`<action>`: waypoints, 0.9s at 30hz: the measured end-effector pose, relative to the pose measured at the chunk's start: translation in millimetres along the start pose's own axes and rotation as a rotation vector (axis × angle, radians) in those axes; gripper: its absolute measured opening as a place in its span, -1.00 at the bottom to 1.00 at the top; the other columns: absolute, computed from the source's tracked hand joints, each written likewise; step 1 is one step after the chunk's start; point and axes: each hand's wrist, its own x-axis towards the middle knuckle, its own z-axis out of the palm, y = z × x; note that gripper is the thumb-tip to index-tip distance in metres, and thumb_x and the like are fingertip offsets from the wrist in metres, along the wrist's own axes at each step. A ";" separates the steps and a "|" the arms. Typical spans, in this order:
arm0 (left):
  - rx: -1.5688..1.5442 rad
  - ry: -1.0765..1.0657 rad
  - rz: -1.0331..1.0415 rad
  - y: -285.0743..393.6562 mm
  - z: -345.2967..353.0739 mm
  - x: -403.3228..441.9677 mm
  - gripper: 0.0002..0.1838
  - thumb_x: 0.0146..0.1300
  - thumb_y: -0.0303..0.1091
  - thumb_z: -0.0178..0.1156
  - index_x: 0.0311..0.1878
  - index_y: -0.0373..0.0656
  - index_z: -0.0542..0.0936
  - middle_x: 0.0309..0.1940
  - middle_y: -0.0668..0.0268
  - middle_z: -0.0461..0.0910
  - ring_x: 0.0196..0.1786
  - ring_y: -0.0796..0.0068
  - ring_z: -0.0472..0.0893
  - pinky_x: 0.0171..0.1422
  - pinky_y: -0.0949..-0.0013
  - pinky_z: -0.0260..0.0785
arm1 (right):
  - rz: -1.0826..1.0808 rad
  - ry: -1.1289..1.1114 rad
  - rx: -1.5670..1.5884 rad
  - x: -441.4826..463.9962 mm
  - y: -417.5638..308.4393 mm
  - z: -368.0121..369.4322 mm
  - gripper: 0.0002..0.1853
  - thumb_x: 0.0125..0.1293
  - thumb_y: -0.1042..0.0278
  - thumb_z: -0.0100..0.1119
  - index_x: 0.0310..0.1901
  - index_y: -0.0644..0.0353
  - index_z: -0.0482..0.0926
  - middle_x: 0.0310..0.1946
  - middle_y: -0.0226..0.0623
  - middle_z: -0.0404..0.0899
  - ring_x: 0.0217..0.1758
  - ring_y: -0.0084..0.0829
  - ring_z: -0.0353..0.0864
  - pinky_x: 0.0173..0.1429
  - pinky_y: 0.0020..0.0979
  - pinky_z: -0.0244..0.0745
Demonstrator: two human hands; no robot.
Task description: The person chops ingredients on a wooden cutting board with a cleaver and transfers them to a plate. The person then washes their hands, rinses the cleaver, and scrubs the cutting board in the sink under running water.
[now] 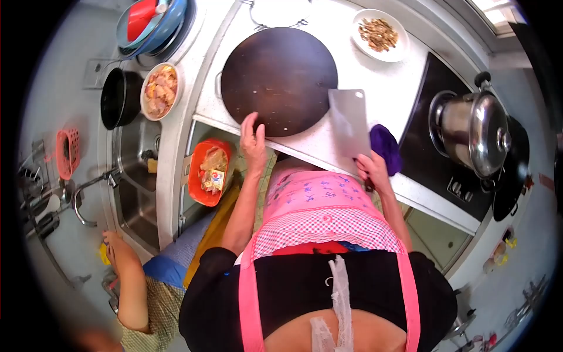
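Observation:
My right hand (375, 168) is wrapped round the handle of a cleaver (350, 120), whose broad blade points away from me beside the board. A large, round, dark cutting board (280, 76) lies on the white counter with a few small pale scraps on it. My left hand (253, 144) is at the board's near left edge, fingers apart and holding nothing; I cannot tell whether the fingertips touch the board. A purple cloth (385, 150) lies on the counter just right of the cleaver.
A bowl of raw meat pieces (160, 91) stands left by a black pot (119, 98). Chopped brown food fills a white plate (379, 35) behind. A steel pot (469, 135) is on the right cooktop. An orange bin (195, 176) hangs below. A co-worker's hand (117, 246) is near the sink (138, 205).

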 end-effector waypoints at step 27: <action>0.704 0.312 -0.303 -183.4 -184.2 -99.1 -0.60 0.34 -0.11 -0.04 0.05 -0.17 0.54 0.01 0.11 0.56 0.19 0.16 0.45 0.39 -0.08 -0.03 | 0.339 -0.792 -0.461 66.6 25.2 255.9 -0.88 0.26 0.42 0.02 -0.40 0.19 0.33 -0.62 -0.50 0.28 -0.65 -0.66 0.25 -0.57 -0.56 0.16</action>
